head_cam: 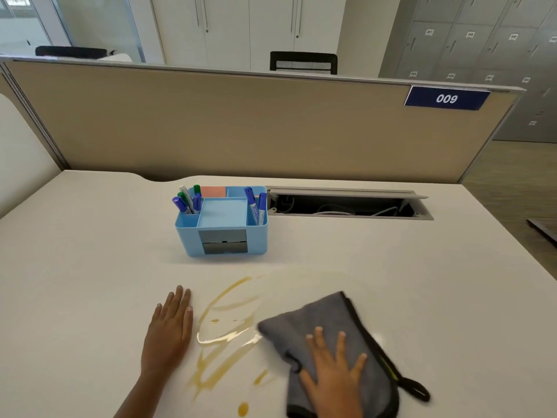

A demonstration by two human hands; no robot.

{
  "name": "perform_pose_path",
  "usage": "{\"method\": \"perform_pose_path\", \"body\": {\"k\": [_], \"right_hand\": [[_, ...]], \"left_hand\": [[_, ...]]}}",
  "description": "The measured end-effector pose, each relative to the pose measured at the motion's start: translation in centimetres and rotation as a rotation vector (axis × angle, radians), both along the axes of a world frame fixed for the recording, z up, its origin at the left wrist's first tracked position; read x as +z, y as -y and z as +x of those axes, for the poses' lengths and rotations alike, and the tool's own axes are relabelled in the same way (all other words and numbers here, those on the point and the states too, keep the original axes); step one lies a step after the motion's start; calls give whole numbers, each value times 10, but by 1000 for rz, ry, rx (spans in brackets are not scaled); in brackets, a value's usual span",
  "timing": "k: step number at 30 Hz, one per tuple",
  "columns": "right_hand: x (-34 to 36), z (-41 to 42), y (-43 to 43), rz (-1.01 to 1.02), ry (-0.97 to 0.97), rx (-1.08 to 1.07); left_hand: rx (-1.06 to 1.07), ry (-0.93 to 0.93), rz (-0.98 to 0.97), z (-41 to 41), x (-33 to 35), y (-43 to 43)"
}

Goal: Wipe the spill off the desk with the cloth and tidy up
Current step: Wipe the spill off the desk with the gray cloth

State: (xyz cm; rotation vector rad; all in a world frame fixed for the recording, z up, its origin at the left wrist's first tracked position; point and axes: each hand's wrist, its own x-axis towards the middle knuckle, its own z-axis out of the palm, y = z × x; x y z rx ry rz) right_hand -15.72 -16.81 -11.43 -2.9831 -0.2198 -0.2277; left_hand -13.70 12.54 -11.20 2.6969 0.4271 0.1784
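Note:
A yellowish-brown spill (224, 336) streaks the white desk (90, 251) near its front edge, with smears and a few drops. A grey cloth (313, 321) with black trim and a black loop lies just right of the spill, touching its wet edge. My right hand (334, 372) presses flat on the cloth with fingers spread. Left of the spill, my left hand (168, 324) rests palm down on the bare desk, holding nothing.
A light blue desk organiser (223, 233) with several markers and a pink notepad stands behind the spill. To its right is an open cable tray (346, 203) in the desk. A beige partition (241, 125) closes the back.

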Motion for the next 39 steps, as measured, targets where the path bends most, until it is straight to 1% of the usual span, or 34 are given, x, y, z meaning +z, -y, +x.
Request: {"method": "perform_pose_path", "body": {"k": [2, 4, 7, 11, 14, 17, 18, 20, 22, 23, 24, 26, 29, 31, 33, 35, 36, 37, 39], "right_hand": [[10, 10, -26, -62, 16, 48], [19, 32, -29, -55, -60, 43], [26, 62, 8, -36, -151, -113], [31, 77, 81, 6, -188, -371], [32, 83, 93, 95, -203, -425], [38, 99, 66, 145, -244, -436], [39, 106, 56, 170, -260, -425], [42, 117, 32, 153, -284, -370], [44, 123, -4, 96, -310, -236], [44, 120, -24, 53, -292, -150], [42, 114, -43, 12, -227, -65], [37, 93, -71, -24, -184, 62], [24, 54, -72, -69, -177, 253], [13, 38, -44, -63, -142, 294], [1, 35, -5, -36, -47, 187], [-1, 40, 40, 19, -11, 35], [6, 46, 60, 31, -25, -59], [16, 55, 74, 30, -78, -170], [35, 77, 88, 100, -237, -340]], "left_hand": [[0, -3, 7, 1, 1, 0], [1, -14, 33, 0, 2, 0], [61, -28, 92, 0, 2, 0], [172, -50, 74, 0, 5, 0], [176, -47, 73, 1, 6, 1], [150, -70, 90, 2, 7, 1], [143, -78, 96, 3, 6, 1], [131, -86, 109, 2, 6, 2], [130, -92, 109, 2, 5, 2], [130, -94, 108, 2, 5, 2], [129, -89, 110, 2, 5, 1], [125, -78, 114, 2, 5, 0], [127, -63, 117, 3, 4, -1], [128, -49, 116, 3, 3, 0], [122, -51, 111, 2, 4, 0], [124, -48, 105, 1, 5, 1], [127, -47, 105, 1, 4, 1], [130, -48, 108, 1, 5, 1], [135, -57, 112, 2, 4, 0]]}}
